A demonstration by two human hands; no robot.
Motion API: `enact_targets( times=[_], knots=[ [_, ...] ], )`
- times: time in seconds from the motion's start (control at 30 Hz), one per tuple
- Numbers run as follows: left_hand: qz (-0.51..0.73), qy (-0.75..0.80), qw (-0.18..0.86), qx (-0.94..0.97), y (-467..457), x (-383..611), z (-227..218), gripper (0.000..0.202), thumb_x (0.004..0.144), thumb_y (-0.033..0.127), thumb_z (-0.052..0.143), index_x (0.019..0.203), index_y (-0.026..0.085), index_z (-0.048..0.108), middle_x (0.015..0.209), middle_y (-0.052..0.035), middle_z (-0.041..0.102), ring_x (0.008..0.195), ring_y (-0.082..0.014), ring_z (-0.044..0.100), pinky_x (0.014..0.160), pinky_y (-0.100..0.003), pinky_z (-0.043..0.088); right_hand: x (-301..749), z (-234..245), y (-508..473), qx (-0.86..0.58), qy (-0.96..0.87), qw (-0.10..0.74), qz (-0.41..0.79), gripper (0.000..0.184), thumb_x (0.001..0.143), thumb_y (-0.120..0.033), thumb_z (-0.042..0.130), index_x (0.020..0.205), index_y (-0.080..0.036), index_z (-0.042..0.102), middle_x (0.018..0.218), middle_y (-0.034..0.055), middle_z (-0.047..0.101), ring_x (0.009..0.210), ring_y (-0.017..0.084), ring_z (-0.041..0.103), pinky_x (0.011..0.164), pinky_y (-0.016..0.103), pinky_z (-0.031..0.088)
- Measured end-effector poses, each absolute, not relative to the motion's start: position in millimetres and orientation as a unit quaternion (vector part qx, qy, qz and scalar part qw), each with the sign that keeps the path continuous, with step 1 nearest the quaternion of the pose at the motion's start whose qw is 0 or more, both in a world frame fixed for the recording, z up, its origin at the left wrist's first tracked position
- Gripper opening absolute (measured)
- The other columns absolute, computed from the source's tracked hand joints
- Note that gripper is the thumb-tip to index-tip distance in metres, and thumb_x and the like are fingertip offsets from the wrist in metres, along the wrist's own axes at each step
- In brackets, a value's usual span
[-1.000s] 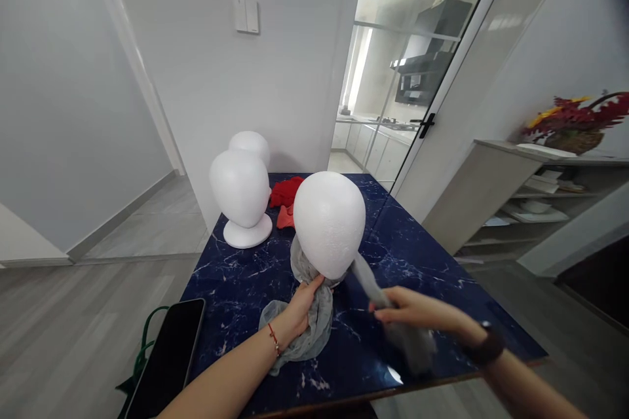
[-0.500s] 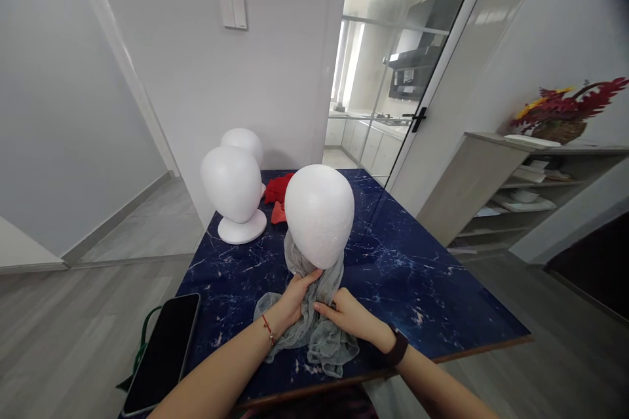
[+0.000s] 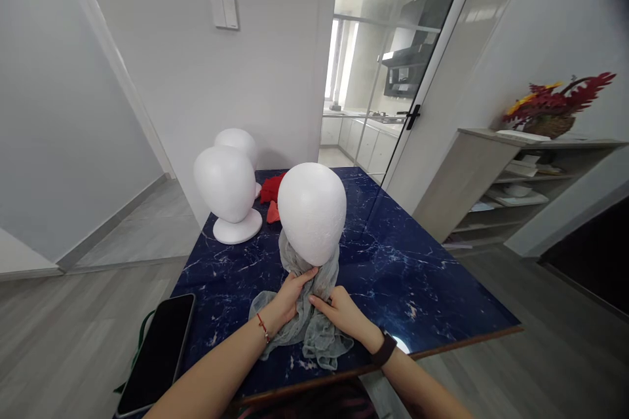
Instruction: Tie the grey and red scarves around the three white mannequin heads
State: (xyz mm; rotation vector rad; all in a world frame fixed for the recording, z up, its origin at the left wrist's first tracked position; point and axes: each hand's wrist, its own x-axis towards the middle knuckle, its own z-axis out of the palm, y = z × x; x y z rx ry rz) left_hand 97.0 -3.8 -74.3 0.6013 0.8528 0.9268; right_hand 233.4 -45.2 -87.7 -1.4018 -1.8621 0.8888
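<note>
A white foam mannequin head (image 3: 312, 209) stands on the table in front of me. A sheer grey scarf (image 3: 286, 254) goes around its neck, and the loose ends spread over the tabletop near the front edge. My left hand (image 3: 289, 298), with a red bracelet at the wrist, grips the scarf just under the chin. My right hand (image 3: 344, 314), wearing a dark wristband, is closed on the scarf a little lower and to the right. Folds of cloth hide some fingertips of both hands.
The table (image 3: 393, 275) has a dark blue marbled top. Two more white mannequin heads, a nearer one (image 3: 226, 183) and one behind it (image 3: 236, 139), stand at the back left beside red cloth (image 3: 272, 190). A black-screened phone or tablet (image 3: 157, 353) lies at the left edge.
Both hands keep their hold on the scarf with almost no motion. The whole view has shifted slightly, so things appear a little further left. A bright reflection now shows near the right wrist.
</note>
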Motion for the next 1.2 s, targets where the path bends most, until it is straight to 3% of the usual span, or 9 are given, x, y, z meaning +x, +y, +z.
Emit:
enact_targets(
  times=[0.4,0.67,0.87,0.97,1.07,1.13,1.2],
  knots=[
    [0.437,0.371,0.767,0.288,-3.1,97.1,-72.2,0.042,0.065,0.029,0.078,0.103,0.013,0.066,0.108,-0.0142,0.069,0.101,-0.0270,0.064,0.094,-0.039,0.047,232.6,-83.7,-46.3,-0.529,-0.705,0.317,0.351,0.041,0.086,-0.046,0.048,0.060,-0.014,0.055,0.059,0.0004,0.055,0.056,0.011,0.044,0.052,0.021,0.032],
    [0.404,0.363,0.779,0.312,-5.0,93.1,-66.8,0.044,0.060,0.015,0.078,0.102,0.012,0.066,0.103,-0.0140,0.070,0.092,-0.0261,0.066,0.084,-0.036,0.052,233.6,-84.2,-46.2,-0.520,-0.704,0.327,0.357,0.040,0.086,-0.045,0.049,0.062,-0.013,0.056,0.058,-0.0002,0.053,0.055,0.011,0.043,0.052,0.020,0.033],
    [0.320,0.362,0.807,0.340,-2.3,74.4,-50.7,0.047,0.055,0.011,0.078,0.100,0.010,0.065,0.092,-0.0141,0.071,0.080,-0.0254,0.068,0.076,-0.036,0.052,235.9,-85.5,-47.4,-0.473,-0.687,0.390,0.391,0.036,0.087,-0.045,0.048,0.076,-0.013,0.062,0.071,0.0009,0.059,0.066,0.013,0.050,0.063,0.022,0.040],
    [0.326,0.395,0.756,0.408,-9.1,57.6,-46.1,0.036,0.060,0.016,0.075,0.094,0.011,0.066,0.087,-0.0108,0.071,0.080,-0.0224,0.066,0.078,-0.033,0.050,237.2,-88.5,-47.0,-0.485,-0.676,0.398,0.387,0.039,0.087,-0.046,0.049,0.067,-0.013,0.058,0.062,-0.0014,0.052,0.060,0.011,0.044,0.059,0.021,0.037],
    [0.324,0.479,0.632,0.515,-16.3,40.1,-48.8,0.024,0.059,0.020,0.074,0.080,0.012,0.068,0.079,-0.0064,0.069,0.079,-0.0222,0.063,0.078,-0.032,0.047,237.8,-91.8,-45.5,-0.506,-0.662,0.401,0.379,0.042,0.086,-0.048,0.049,0.064,-0.014,0.056,0.058,-0.0025,0.047,0.056,0.010,0.041,0.055,0.021,0.033],
    [0.327,0.535,0.519,0.580,-18.6,31.2,-50.9,0.019,0.054,0.020,0.075,0.071,0.014,0.068,0.078,-0.0051,0.068,0.081,-0.0235,0.061,0.079,-0.031,0.045,237.7,-92.4,-44.8,-0.509,-0.648,0.410,0.390,0.042,0.086,-0.050,0.048,0.067,-0.014,0.059,0.059,-0.0015,0.051,0.058,0.011,0.044,0.056,0.022,0.035],
    [0.324,0.561,0.477,0.594,-18.9,26.1,-49.8,0.016,0.054,0.023,0.076,0.066,0.015,0.068,0.076,-0.0048,0.067,0.081,-0.0242,0.060,0.079,-0.031,0.044,237.5,-91.3,-44.5,-0.503,-0.639,0.417,0.406,0.044,0.088,-0.050,0.044,0.073,-0.014,0.063,0.065,0.0009,0.058,0.063,0.013,0.050,0.062,0.023,0.039]
  ],
)
